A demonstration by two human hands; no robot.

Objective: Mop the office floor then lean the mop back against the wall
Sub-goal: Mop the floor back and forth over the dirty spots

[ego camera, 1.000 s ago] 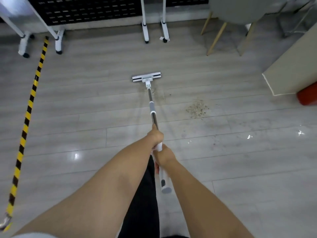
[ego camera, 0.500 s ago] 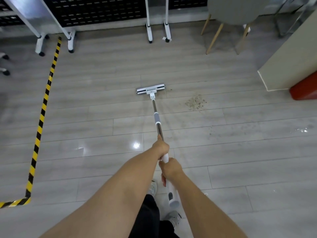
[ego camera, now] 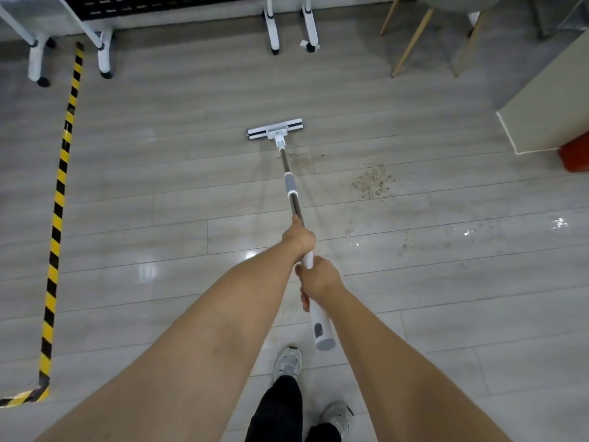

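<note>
1. In the head view, we see the mop (ego camera: 290,186) stretched out ahead of the person. Its flat white head (ego camera: 274,133) lies on the grey plank floor (ego camera: 153,224), well out from the feet.
2. The left hand (ego camera: 299,239) grips the metal shaft above the white grip, its fingers curled round the shaft. We see mostly the back of the hand, so the fingertips are hidden.
3. The right hand (ego camera: 320,279) holds the white grip just below the left hand. Its fingers are wrapped round the grip, and one tip shows at the left side.
4. The grey-capped end of the handle (ego camera: 324,338) sticks out below the right hand, above a pale shoe (ego camera: 288,362).
5. A patch of brown crumbs (ego camera: 373,183) lies right of the shaft, apart from the mop head. We cannot tell what they are.
6. Wet glints (ego camera: 559,224) show far right.
7. Yellow-black tape (ego camera: 59,199) runs down the left, and its corner is cut by the edge.
8. White castor legs (ego camera: 272,30), wooden chair legs (ego camera: 411,43), a cream panel (ego camera: 548,100) and a red object (ego camera: 575,154) are all cropped by the frame.
</note>
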